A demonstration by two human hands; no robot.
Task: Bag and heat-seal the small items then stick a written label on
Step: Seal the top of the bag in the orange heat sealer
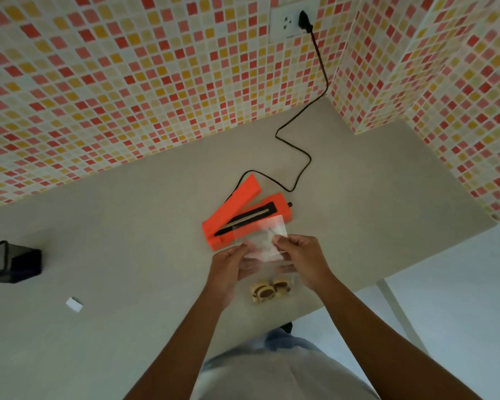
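Clear plastic bag (264, 249), small items (269, 290) at its bottom, pinched by left hand (228, 267) and right hand (303, 259) mid-frame, over the desk (127, 269) edge, near the open orange sealer (243, 217); bare desk left.

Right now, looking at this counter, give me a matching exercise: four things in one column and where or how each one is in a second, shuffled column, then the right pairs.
Things
1. clear plastic bag
2. orange heat sealer
3. black plug
4. small white label

Place or state
A. in the wall socket
B. lying alone on the counter, far left
C. held up between the left hand and right hand, small round items at its bottom
D. arm raised, sealing strip exposed

Pairs: 1-C, 2-D, 3-A, 4-B
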